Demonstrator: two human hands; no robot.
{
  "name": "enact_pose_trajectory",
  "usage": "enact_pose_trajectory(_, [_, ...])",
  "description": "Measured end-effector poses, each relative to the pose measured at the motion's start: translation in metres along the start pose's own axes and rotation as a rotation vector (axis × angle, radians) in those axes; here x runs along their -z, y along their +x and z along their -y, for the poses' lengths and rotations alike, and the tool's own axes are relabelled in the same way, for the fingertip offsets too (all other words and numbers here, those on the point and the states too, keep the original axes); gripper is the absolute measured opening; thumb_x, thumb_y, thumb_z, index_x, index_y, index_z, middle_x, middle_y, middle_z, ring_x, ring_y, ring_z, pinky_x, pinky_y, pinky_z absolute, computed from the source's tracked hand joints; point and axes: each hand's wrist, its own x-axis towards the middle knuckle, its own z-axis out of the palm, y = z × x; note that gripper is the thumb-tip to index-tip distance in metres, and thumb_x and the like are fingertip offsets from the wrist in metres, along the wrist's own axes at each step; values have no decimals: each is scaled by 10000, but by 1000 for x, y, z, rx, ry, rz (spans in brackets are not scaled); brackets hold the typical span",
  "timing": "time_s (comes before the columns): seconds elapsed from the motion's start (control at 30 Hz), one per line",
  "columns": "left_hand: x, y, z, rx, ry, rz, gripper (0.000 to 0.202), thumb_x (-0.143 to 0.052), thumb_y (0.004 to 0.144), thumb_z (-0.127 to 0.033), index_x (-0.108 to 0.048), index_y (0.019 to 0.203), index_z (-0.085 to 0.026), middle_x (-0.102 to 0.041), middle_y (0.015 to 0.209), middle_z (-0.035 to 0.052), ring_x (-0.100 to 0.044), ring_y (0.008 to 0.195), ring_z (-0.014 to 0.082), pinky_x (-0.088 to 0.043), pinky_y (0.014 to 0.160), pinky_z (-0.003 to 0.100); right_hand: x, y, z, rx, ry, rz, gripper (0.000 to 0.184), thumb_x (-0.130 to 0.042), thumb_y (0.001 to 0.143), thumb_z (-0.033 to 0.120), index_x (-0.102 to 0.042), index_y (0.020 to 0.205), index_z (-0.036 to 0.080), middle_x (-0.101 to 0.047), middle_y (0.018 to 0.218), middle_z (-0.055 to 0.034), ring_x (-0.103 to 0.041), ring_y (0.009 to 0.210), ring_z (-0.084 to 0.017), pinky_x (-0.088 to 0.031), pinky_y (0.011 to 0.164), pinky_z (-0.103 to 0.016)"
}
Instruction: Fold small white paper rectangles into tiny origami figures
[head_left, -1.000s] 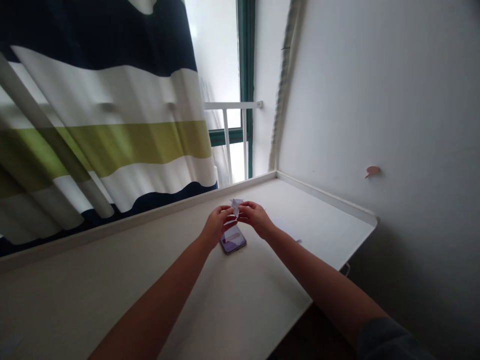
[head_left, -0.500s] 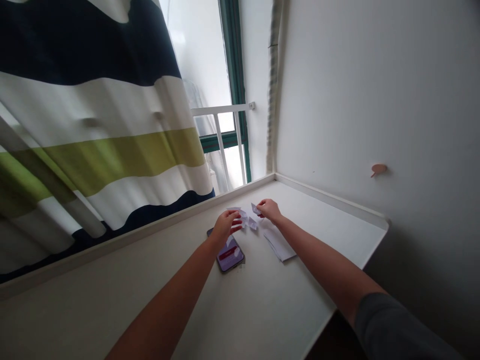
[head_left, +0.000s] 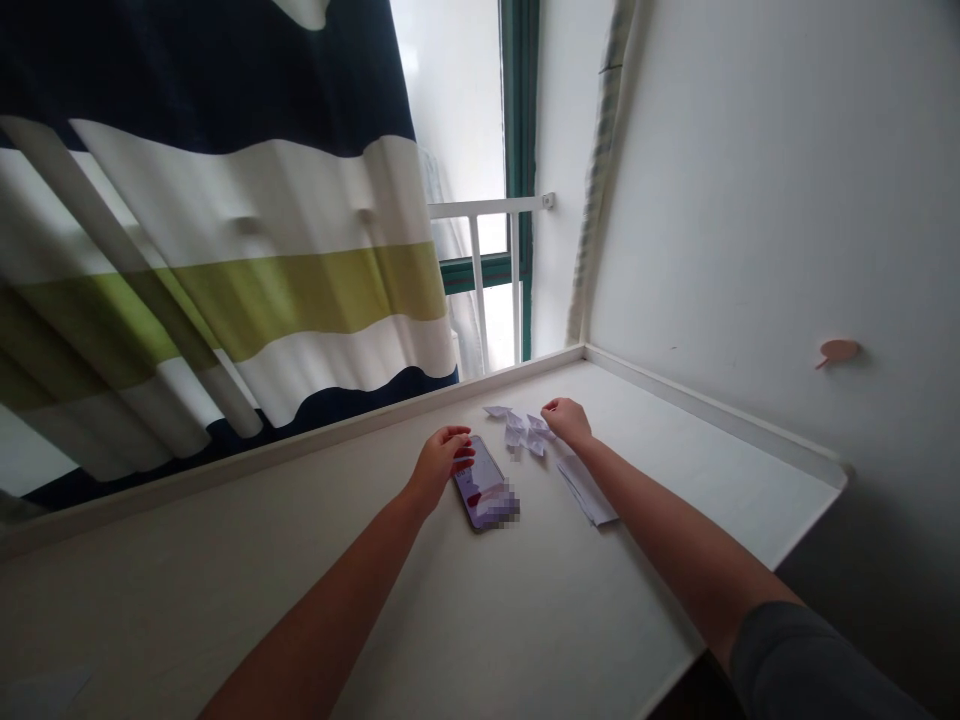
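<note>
My left hand (head_left: 442,466) lies with its fingers over the upper edge of a smartphone (head_left: 481,484), which sits flat on the white desk (head_left: 480,620) with its screen lit. Part of the screen is pixelated. My right hand (head_left: 568,422) is curled, with nothing visible in it, right beside a small heap of torn or folded white paper pieces (head_left: 522,431). Below that hand, a folded white paper sheet (head_left: 587,490) lies under my right forearm's inner side.
A raised lip runs along the desk's back and right edges. Behind it hang a striped navy, white and olive curtain (head_left: 225,280) and a white window railing (head_left: 480,250). A small pink hook (head_left: 836,350) sits on the white wall.
The paper that both hands held above the phone now lies in pieces on the desk. My left hand has dropped onto the phone, and my right hand has drawn to the right of the pieces.
</note>
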Motion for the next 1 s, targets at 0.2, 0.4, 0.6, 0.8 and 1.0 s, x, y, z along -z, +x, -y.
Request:
enact_pose_trajectory(0.2, [36,-27,-6,-78,41,-33,119,-552,669,-171,-588,779,-143,-533,599,-12,-536,582,94,-468,629,257,-10,-46,53,251,118,24,183,-470,713,192,-645,754,161,-652,735,-50,-566,650,-144,-420,598,-251])
enact_pose_trajectory(0.4, [88,-66,-12,-139,63,-169,128,-571,645,-196,-609,757,-148,-544,661,6,-532,603,98,-453,570,226,-66,-116,119,435,471,347,151,-490,678,214,-628,729,178,-598,608,2,-533,555,-124,-405,530,-244])
enact_pose_trajectory(0.6, [155,-113,-13,-203,70,-349,93,-547,657,-172,-616,717,-155,-566,686,28,-538,612,104,-445,543,208,-127,-169,172,458,596,649,126,-504,665,223,-607,719,173,-587,595,1,-548,533,-122,-406,492,-234])
enact_pose_trajectory(0.8, [235,-165,1,-252,141,-590,91,-571,637,-206,-613,707,-164,-573,661,18,-530,586,114,-434,515,209,-185,-218,215,500,557,879,119,-502,667,207,-603,716,170,-584,569,3,-558,540,-121,-422,490,-230])
enact_pose_trajectory(1.0, [304,-209,21,-341,570,-834,128,-644,572,-184,-628,696,-211,-613,783,49,-528,821,204,-398,817,326,-226,-261,239,572,543,1004,150,-507,678,234,-627,745,175,-614,628,-20,-571,597,-136,-445,532,-248])
